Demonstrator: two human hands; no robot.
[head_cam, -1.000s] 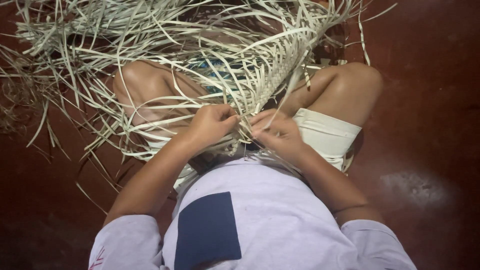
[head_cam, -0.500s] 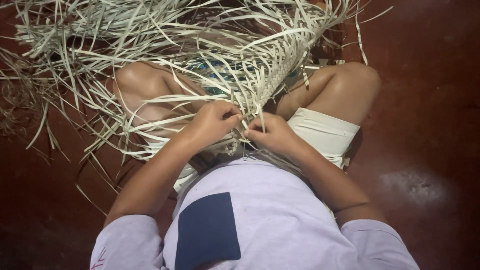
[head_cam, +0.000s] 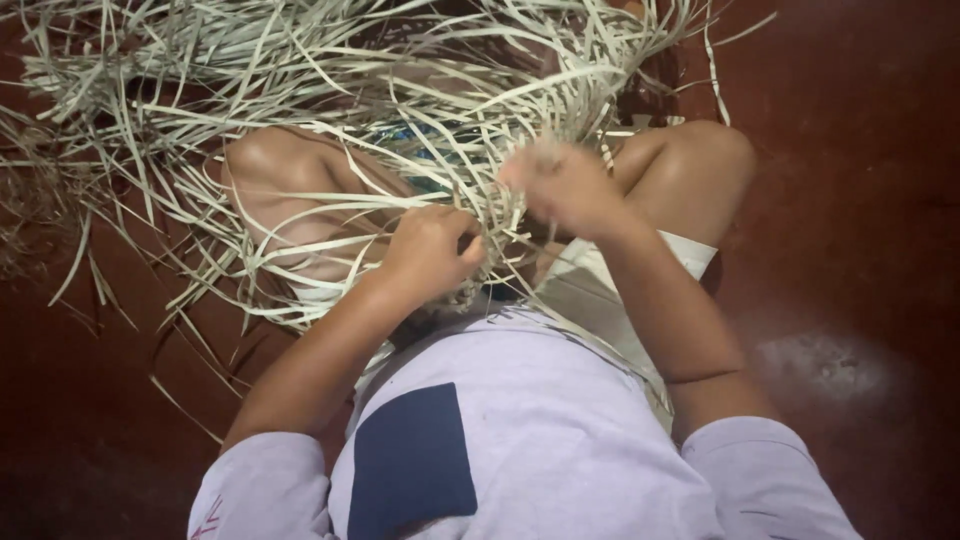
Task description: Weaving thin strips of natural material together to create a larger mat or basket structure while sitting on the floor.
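Observation:
I sit cross-legged on a dark red floor with a half-woven mat of pale dried leaf strips [head_cam: 470,130] across my lap. My left hand [head_cam: 432,250] is closed on strips at the woven edge near my stomach. My right hand [head_cam: 562,185] is raised above the weave, blurred by motion, with its fingers pinched on a single leaf strip. Loose strips [head_cam: 250,60] fan out over my left knee [head_cam: 262,165] and toward the top of the view. A bit of blue patterned cloth [head_cam: 425,135] shows under the strips.
My right knee [head_cam: 705,155] and pale shorts [head_cam: 600,285] lie to the right of the weave. The dark red floor [head_cam: 850,220] spreads on both sides, with a dull whitish patch [head_cam: 825,365] at the right. Stray strips trail onto the floor at the left.
My right hand has lifted up and away from the woven edge, drawing a strip with it. My left hand has stayed in place on the weave.

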